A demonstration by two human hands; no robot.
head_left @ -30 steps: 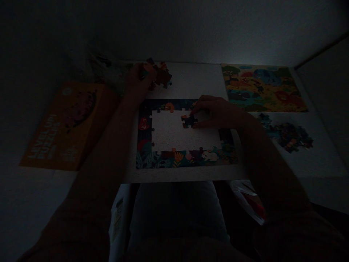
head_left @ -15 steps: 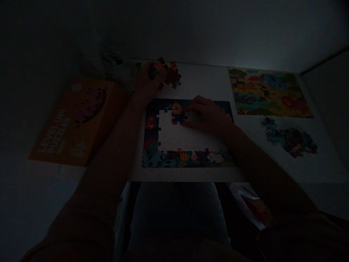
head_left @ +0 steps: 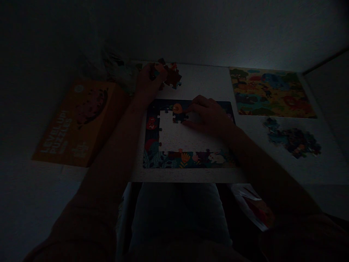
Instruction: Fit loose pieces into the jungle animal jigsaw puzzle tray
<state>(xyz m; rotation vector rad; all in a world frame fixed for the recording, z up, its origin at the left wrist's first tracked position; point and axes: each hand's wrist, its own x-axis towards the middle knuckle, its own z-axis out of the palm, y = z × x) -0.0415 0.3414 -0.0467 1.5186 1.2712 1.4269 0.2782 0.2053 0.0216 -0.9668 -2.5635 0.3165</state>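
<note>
Your right hand (head_left: pixel 208 114) reaches over the puzzle frame (head_left: pixel 152 158) from its right side, thumb and forefinger closed on the right part of a dark piece (head_left: pixel 178 117). That piece lies at the fingertips, inside the top border, against the orange creature (head_left: pixel 177 108). Your left hand (head_left: pixel 148 82) is up beyond the frame's far left corner, apart from the right one, its thumb and fingers closed around an orange-and-teal piece (head_left: pixel 159 69); the dim light hides whether it is lifted. Reddish-brown pieces (head_left: pixel 173 76) lie just right of it.

Your right forearm covers part of the frame's right border, and your left forearm runs between the frame and the orange puzzle box (head_left: pixel 68 125). Crumpled clear plastic (head_left: pixel 109 63) sits behind the box. To your right on the desk (head_left: pixel 188 177) lie an assembled animal puzzle (head_left: pixel 272 92) and, nearer you, a heap of loose pieces (head_left: pixel 298 142).
</note>
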